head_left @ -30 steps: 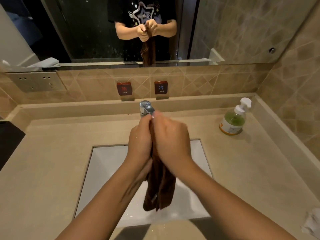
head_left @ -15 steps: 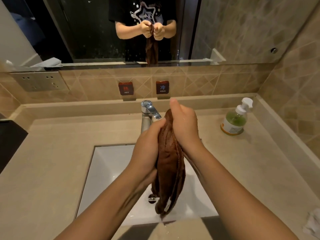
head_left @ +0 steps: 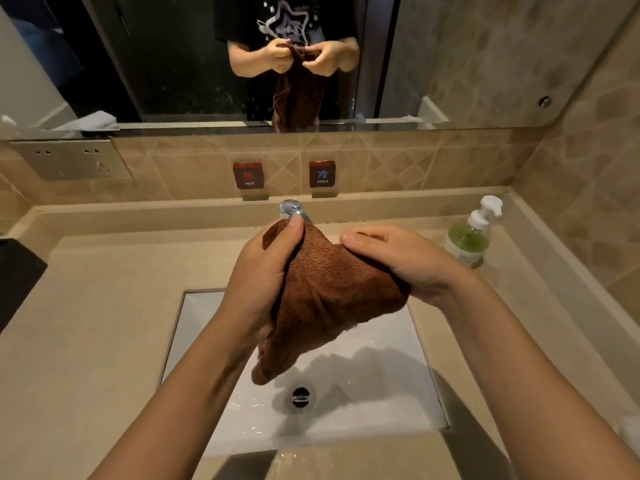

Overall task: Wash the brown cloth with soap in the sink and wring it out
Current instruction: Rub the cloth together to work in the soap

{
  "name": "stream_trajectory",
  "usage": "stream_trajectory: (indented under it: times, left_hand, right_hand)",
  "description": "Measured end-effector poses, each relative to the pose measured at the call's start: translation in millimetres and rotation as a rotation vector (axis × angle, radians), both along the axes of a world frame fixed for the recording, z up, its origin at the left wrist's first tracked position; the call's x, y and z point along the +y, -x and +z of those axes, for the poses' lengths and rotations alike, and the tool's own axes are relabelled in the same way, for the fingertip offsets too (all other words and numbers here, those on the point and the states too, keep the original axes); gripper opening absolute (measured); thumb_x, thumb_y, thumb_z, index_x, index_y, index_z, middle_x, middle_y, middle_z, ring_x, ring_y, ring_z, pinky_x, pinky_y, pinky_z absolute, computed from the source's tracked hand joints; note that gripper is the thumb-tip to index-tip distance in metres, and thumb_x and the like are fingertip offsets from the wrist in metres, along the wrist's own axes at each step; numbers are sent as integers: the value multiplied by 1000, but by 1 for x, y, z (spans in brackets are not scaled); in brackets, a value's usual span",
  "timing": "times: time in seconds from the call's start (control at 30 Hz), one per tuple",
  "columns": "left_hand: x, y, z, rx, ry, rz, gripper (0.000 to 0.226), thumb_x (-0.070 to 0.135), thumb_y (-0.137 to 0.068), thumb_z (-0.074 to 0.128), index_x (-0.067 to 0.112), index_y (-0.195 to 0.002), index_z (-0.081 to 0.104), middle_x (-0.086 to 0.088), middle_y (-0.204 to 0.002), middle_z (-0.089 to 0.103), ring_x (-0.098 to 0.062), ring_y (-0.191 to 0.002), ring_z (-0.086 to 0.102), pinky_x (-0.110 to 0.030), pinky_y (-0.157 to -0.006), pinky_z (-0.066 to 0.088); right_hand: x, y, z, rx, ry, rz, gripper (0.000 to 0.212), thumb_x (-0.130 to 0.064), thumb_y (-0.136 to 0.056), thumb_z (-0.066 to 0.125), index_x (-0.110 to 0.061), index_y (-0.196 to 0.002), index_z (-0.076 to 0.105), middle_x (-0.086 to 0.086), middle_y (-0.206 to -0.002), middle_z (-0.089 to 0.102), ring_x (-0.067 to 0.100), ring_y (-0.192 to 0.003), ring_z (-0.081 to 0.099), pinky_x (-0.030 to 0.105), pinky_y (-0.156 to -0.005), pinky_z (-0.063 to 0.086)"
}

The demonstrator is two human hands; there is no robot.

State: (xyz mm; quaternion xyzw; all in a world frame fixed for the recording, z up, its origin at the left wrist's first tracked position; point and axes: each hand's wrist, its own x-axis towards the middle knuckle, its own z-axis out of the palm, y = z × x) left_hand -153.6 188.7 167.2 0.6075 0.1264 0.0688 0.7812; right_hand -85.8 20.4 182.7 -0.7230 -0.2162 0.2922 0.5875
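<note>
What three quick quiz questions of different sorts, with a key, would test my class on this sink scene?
1. True or false: both hands, left hand and right hand, grip the brown cloth.
2. The soap bottle stands on which side of the sink? A left, B right.
3. Fill in: the cloth hangs above the ___.
Key: 1 true; 2 B; 3 drain.

Hands have moved apart: left hand (head_left: 263, 271) and right hand (head_left: 398, 261) now spread the brown cloth (head_left: 329, 296), previously a twisted vertical rope. Cloth's lower end sits higher, exposing the drain (head_left: 300, 396).
</note>
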Motion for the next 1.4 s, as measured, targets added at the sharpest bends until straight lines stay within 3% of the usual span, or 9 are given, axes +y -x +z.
stream_trajectory:
  times: [0.17, 0.3, 0.43, 0.57, 0.7, 0.8, 0.93, 1.23, 1.4]
  left_hand:
    - [10, -4, -3, -31, -237, 79, 23, 51, -85, 56, 39, -76, 72, 11, -78, 73, -10, -80, 69, -29, -71, 50]
    - [2, -9, -7, -4, -285, 199, 44, 51, -89, 50, 20, -63, 66, 2, -65, 67, -16, -67, 63, -35, -67, 48]
    - [-29, -4, -12, 14, -286, 168, 48, 47, -96, 39, 24, -63, 65, 11, -56, 68, 0, -52, 61, -15, -45, 46]
    - [-31, -2, -5, 9, -210, 154, 54, 45, -96, 38, 19, -59, 67, 3, -52, 63, -6, -51, 59, -17, -44, 43]
    - [-29, -8, 1, -24, -285, 128, 38, 22, -99, 42, 18, -64, 57, -1, -54, 55, -9, -52, 53, -23, -47, 40]
    - [-37, -3, 1, 79, -65, 54, 36, 30, -95, 48, 10, -74, 67, -7, -55, 57, -6, -45, 55, -15, -38, 39]
    - [-35, -7, 3, 5, -98, 91, 40, 11, -101, 36, 13, -62, 45, -6, -58, 46, 0, -50, 52, -14, -53, 39]
    - [-30, -11, 3, 82, -135, 137, 39, 24, -98, 43, 12, -64, 57, 9, -43, 57, 4, -39, 52, -10, -37, 39]
    - [-32, -15, 3, 123, -184, 103, 35, 24, -95, 46, 9, -64, 55, 0, -53, 56, 3, -40, 50, -10, -38, 37]
  right_hand:
    - [-8, -1, 14, -150, 103, -17, 35, -53, -70, 63, -20, -77, 74, -6, -74, 72, 9, -71, 67, 21, -67, 52]
    - [22, 20, 6, -415, -25, -355, 41, -41, -86, 57, -10, -61, 61, -8, -54, 54, 4, -52, 49, 21, -54, 39]
    - [71, 41, -8, -824, 171, -552, 42, -34, -93, 47, -9, -62, 60, 6, -54, 58, 19, -50, 52, 27, -48, 31]
    - [70, 31, -11, -722, 163, -659, 46, -34, -96, 43, -11, -58, 53, 6, -52, 54, 21, -49, 50, 28, -49, 31]
    - [77, 44, -11, -892, 161, -618, 47, -31, -95, 44, -7, -56, 57, 8, -47, 54, 24, -43, 49, 27, -48, 29]
    - [68, 22, -7, -741, 161, -654, 50, -29, -96, 44, -12, -49, 43, 2, -45, 45, 20, -44, 42, 28, -51, 26]
    - [76, 49, -15, -955, 115, -565, 46, -29, -94, 42, -4, -60, 61, 10, -48, 57, 22, -43, 52, 26, -47, 32]
    - [75, 33, -24, -671, -5, -596, 49, -26, -95, 45, -5, -52, 54, 13, -48, 53, 27, -47, 51, 37, -49, 37]
    - [71, 31, -30, -582, -30, -606, 53, -28, -95, 47, -26, -44, 34, -8, -40, 36, 9, -40, 34, 30, -45, 30]
